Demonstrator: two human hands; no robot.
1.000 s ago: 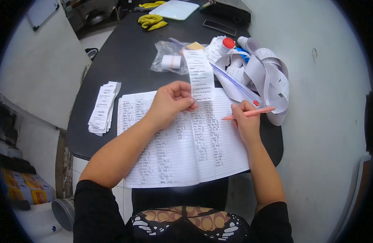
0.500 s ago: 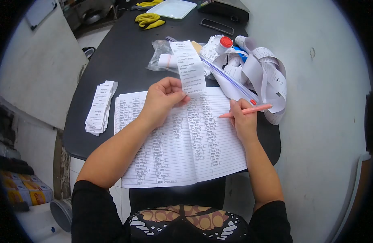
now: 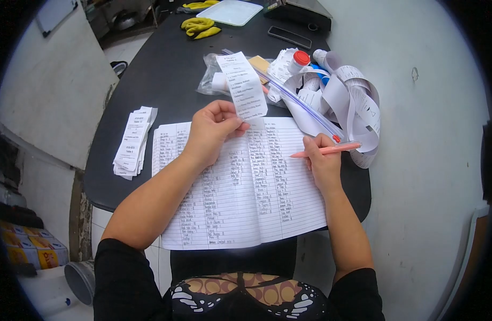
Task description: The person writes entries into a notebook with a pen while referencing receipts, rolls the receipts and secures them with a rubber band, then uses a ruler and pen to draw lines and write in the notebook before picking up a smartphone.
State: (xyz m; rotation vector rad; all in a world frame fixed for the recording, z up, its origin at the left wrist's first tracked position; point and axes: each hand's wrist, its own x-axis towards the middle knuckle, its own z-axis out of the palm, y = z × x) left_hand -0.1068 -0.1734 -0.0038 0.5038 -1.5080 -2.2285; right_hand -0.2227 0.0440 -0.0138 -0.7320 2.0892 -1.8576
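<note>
My left hand (image 3: pixel 216 128) pinches the lower end of a printed paper receipt (image 3: pixel 241 85), which stands up above the notebook. Below it lies an open lined notebook (image 3: pixel 235 208), both pages carrying columns of handwriting. My right hand (image 3: pixel 322 158) grips a pink pen (image 3: pixel 331 148), its tip pointing left over the right page; whether it touches the paper I cannot tell. A stack of receipts (image 3: pixel 134 140) lies left of the notebook on the black table (image 3: pixel 165 80).
Behind the notebook lie a clear plastic bag (image 3: pixel 207 75), a container with a red lid (image 3: pixel 300 60) and a long curled receipt strip (image 3: pixel 358 101). Farther back are a phone (image 3: pixel 289 37), yellow gloves (image 3: pixel 200 27) and a white tray (image 3: pixel 232 12). A wall (image 3: pixel 417 160) runs along the right.
The receipt in my left hand has shifted a little left and tilted more. My right hand still holds the pen over the right page, the pen slightly more level.
</note>
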